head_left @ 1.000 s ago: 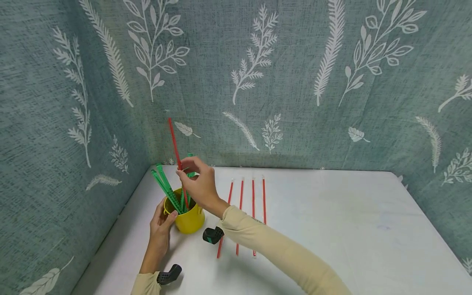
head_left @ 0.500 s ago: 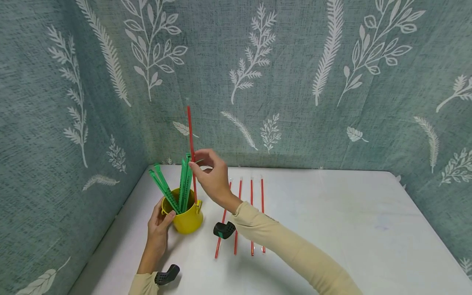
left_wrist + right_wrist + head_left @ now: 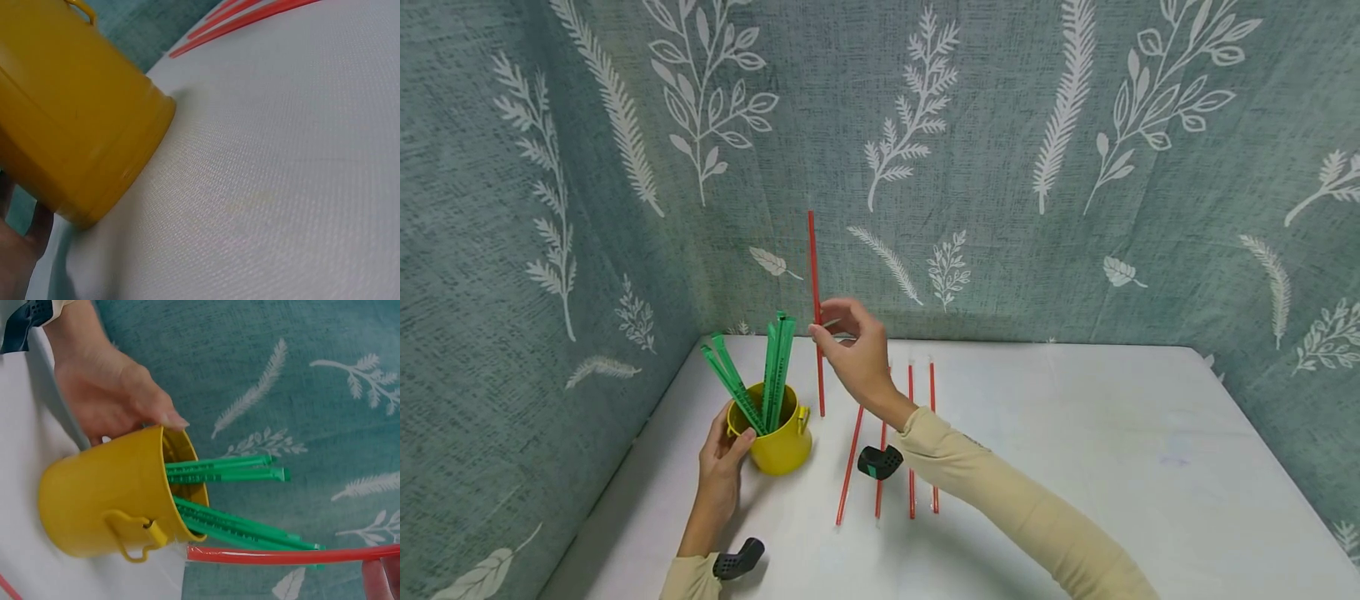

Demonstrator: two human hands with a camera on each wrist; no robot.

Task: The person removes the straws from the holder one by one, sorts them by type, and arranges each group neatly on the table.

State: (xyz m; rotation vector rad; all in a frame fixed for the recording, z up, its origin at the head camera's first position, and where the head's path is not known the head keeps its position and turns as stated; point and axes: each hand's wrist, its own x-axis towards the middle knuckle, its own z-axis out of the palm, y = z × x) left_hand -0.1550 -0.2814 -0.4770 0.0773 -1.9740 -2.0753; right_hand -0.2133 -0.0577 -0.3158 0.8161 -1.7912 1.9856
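Note:
My right hand (image 3: 859, 350) pinches a red straw (image 3: 816, 275) in a clear wrapper between thumb and fingers. The straw stands upright, just right of a yellow bucket (image 3: 784, 450) and outside its rim. Several green-wrapped straws (image 3: 778, 367) lean inside the bucket, in two bunches. My left hand (image 3: 721, 467) grips the bucket's left side, thumb at the rim. In the right wrist view the red straw (image 3: 281, 556) has its lower end close to the bucket's handle lug (image 3: 156, 532). The left wrist view shows the bucket's wall (image 3: 75, 125) and a bit of the left hand (image 3: 19, 250).
Several red straws (image 3: 912, 450) lie in a row on the white table (image 3: 1075, 467), right of the bucket and partly under the right forearm. A patterned green cloth (image 3: 1000, 275) hangs behind the table and along its left side.
My right hand has lifted the red straw out of the bucket and carried it to the right, past the rim. The left hand keeps its hold on the bucket.

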